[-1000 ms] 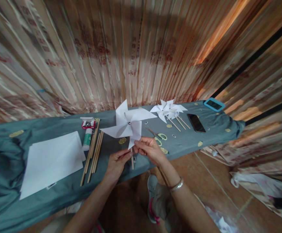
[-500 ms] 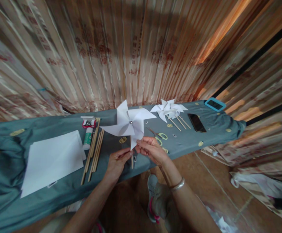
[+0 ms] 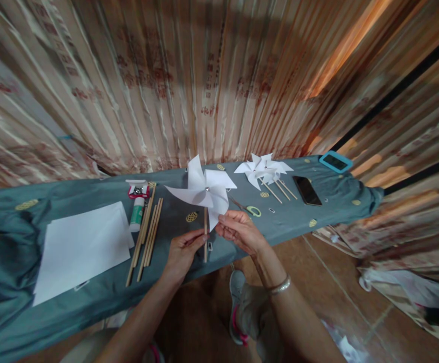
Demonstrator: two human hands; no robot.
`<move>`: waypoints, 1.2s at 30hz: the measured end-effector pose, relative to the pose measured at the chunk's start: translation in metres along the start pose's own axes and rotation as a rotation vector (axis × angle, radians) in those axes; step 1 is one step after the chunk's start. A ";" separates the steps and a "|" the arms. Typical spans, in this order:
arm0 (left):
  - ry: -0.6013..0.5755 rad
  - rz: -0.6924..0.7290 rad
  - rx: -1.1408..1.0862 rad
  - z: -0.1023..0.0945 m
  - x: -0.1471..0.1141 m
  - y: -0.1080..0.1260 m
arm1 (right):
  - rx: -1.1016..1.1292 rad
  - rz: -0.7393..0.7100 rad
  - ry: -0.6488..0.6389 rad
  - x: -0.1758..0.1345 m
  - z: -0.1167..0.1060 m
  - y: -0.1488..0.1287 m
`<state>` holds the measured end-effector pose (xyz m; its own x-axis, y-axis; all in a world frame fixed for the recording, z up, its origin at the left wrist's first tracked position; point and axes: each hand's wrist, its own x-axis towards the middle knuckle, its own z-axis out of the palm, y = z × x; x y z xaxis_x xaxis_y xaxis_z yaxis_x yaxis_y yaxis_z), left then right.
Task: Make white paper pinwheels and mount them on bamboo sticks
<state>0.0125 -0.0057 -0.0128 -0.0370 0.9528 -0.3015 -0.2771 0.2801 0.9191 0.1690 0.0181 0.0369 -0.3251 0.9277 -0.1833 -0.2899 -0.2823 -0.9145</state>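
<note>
A white paper pinwheel [image 3: 207,189] with a shiny pin at its centre stands upright in front of me. My left hand [image 3: 184,249] pinches its wooden stick [image 3: 205,227] between thumb and fingers, below the blades. At the lowest blade's tip, the fingers of my right hand [image 3: 240,229] are closed on the paper. Behind that hand lie scissors [image 3: 253,210] with yellow-green handles, partly hidden. Left of the pinwheel are several loose wooden sticks [image 3: 153,234], a glue stick [image 3: 136,214] and a small red box [image 3: 138,190] of pins.
White paper sheets [image 3: 83,252] are stacked on the left of the cloth-covered table [image 3: 174,262]. Finished pinwheels [image 3: 266,169] lie at the back right, near a dark phone [image 3: 307,190] and a blue-framed device [image 3: 335,162]. A curtain [image 3: 189,91] hangs behind the table.
The pinwheel's blades have turned a little, and the lowest one has swung right with my right hand, showing more of the stick. My left hand keeps its hold on the stick.
</note>
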 end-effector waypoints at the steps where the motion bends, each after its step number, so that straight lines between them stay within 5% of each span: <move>1: -0.010 0.006 0.005 0.000 0.000 0.000 | -0.002 0.001 -0.011 0.000 0.001 0.001; 8: -0.071 0.048 0.003 0.002 -0.002 0.001 | -0.142 -0.007 -0.069 0.004 0.009 0.010; 13: -0.033 0.049 0.050 -0.002 -0.001 0.006 | -0.290 0.018 -0.135 -0.002 -0.005 -0.005; 16: -0.009 0.033 0.060 -0.003 0.000 0.006 | -0.203 -0.099 0.028 -0.004 -0.024 -0.019; 20: -0.031 0.019 0.070 -0.003 -0.001 0.004 | -0.037 -0.421 0.461 0.004 -0.042 -0.026; 22: -0.047 0.012 0.075 -0.003 -0.002 0.003 | -0.082 -0.484 0.577 0.009 -0.045 -0.024; 36: 0.026 0.074 0.121 -0.008 -0.006 0.002 | -0.282 -0.231 0.356 0.009 -0.023 -0.002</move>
<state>0.0049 -0.0114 -0.0114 -0.0784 0.9684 -0.2366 -0.1554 0.2226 0.9624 0.1877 0.0331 0.0287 0.0601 0.9977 -0.0319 -0.0481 -0.0290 -0.9984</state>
